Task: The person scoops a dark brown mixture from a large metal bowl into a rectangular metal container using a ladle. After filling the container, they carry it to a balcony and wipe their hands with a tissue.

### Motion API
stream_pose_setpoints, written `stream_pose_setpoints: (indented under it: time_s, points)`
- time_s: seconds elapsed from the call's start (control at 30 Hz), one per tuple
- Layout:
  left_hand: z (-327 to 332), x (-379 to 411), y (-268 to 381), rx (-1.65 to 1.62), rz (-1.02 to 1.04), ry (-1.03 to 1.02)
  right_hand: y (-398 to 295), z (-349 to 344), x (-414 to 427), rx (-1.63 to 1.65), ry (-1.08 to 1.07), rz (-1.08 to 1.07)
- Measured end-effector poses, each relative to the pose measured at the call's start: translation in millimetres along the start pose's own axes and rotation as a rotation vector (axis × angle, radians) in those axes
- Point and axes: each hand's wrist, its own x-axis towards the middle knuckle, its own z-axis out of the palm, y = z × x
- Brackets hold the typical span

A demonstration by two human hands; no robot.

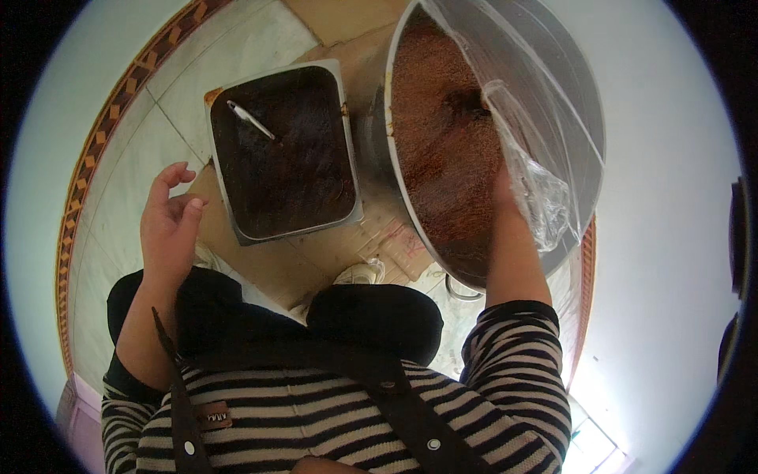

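Observation:
My left hand point(170, 218) is raised beside a rectangular metal pan point(356, 195), its fingers apart and holding nothing. Dark brown, glossy food point(290, 178) fills much of the pan. A pale utensil handle point(251, 120) sticks up out of it. My right arm reaches into a big round metal pot point(408, 204), where reddish-brown, grainy food point(447, 148) lies. Clear plastic film point(542, 178) covers the pot's right side. Only the wrist end of my right hand point(503, 186) shows; its fingers are hidden at the film's edge, so I cannot tell what they hold.
Flattened cardboard point(266, 266) lies under the pan and pot, over pale marble-look tiles point(237, 59). A ring handle point(462, 289) projects from the pot's near side. My knees and a light shoe point(358, 273) are close in front. A pale wall point(657, 207) rises at the right.

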Motion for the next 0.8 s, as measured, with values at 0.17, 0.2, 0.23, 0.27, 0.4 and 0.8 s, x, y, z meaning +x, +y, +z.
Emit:
stream_pose_setpoints:
  time_s: [0.17, 0.2, 0.23, 0.27, 0.4, 0.8]
  points:
    - [1, -3, -1, -0.035, -0.018, -0.004, 38, -12, 7, -0.217, -0.279, 0.046]
    - [2, -3, 0, -0.033, -0.02, -0.006, 43, -15, 9, -0.258, -0.341, 0.054]
    - [2, -3, 0, -0.03, -0.02, -0.009, 47, -16, 9, -0.298, -0.404, 0.059]
    - [3, -3, 1, -0.027, -0.02, -0.013, 49, -16, 8, -0.335, -0.47, 0.058]
    - [5, -2, 0, -0.079, -0.023, -0.018, 45, 0, -6, -0.48, -0.69, 0.018]
    - [6, 10, 2, -0.188, -0.004, -0.105, 70, 38, -85, -0.564, -0.987, -0.121]
